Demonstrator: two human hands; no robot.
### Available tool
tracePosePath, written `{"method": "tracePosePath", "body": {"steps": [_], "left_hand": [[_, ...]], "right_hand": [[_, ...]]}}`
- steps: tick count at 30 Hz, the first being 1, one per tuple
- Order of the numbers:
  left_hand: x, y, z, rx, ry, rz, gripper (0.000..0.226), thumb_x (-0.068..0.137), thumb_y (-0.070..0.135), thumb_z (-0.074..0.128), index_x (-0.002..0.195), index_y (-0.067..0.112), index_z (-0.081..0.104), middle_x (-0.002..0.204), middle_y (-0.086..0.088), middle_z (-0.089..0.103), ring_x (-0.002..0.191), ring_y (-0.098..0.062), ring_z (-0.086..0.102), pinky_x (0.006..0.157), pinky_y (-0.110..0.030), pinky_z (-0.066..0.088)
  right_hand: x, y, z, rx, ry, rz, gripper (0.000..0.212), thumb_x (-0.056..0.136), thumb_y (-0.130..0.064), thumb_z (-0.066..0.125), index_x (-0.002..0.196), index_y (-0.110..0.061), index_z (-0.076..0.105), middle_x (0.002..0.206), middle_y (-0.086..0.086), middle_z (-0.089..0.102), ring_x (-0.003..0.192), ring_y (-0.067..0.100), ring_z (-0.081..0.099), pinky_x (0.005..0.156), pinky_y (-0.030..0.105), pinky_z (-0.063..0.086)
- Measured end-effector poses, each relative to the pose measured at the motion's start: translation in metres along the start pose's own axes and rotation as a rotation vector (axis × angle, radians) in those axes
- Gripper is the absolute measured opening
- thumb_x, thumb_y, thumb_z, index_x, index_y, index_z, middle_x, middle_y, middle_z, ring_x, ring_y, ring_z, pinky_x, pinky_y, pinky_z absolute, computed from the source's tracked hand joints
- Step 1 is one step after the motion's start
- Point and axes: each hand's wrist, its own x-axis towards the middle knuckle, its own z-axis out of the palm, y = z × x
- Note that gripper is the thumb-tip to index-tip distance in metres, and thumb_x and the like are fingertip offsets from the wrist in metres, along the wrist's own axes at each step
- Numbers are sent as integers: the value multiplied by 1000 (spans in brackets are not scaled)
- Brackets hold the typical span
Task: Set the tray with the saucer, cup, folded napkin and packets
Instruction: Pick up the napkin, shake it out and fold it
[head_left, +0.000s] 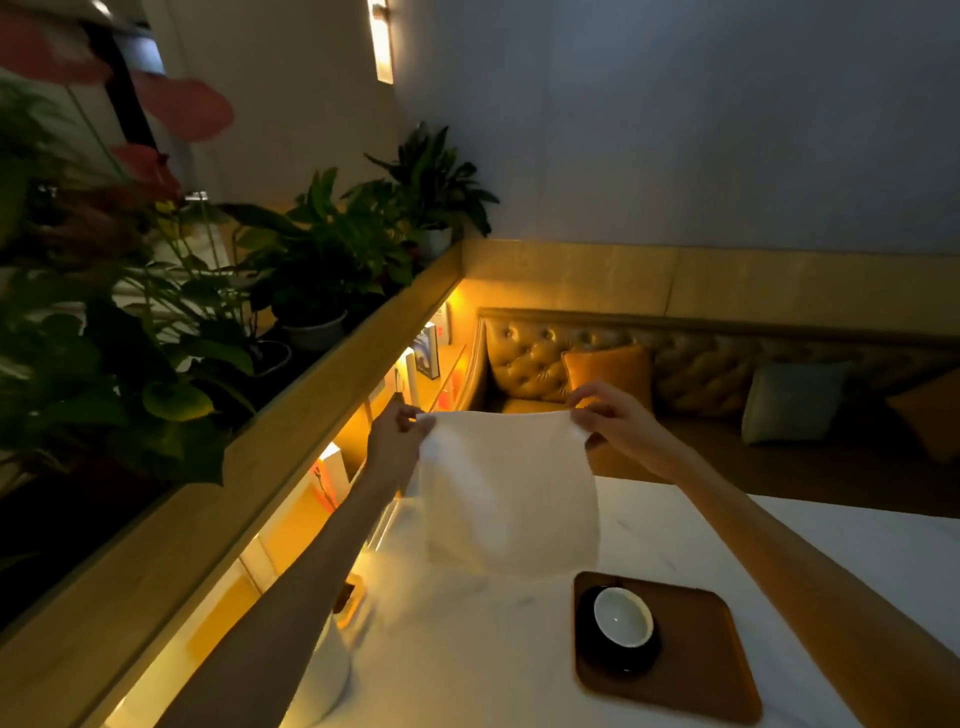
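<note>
Two-hand (397, 434) (613, 415) grip on napkin (506, 493), seemingly above tray (696, 670).

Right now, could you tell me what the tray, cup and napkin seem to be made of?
Tray: probably wood, matte brown with rounded corners. Cup: likely glazed ceramic, its white inside catching a glint. Napkin: thin white paper or cloth, hanging limp from both hands; I cannot tell which.

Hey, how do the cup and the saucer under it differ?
The cup is white; the saucer is black. The cup is a deep bowl shape, the saucer flat and wider, its rim showing around the cup. The cup stands on the saucer, the saucer on the tray. Both are round and already placed.
</note>
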Motion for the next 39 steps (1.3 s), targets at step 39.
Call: {"method": "tracePosePath", "body": {"steps": [39], "left_hand": [[-60,66,45,-360,-380,167,23,94,10,59,97,30,72,95,3,75,90,-11,74,69,-20,59]], "right_hand": [[-13,-63,38,-526,134,-365,19,80,-37,71,91,-32,56,86,-17,59,81,6,62,72,25,59]]}}
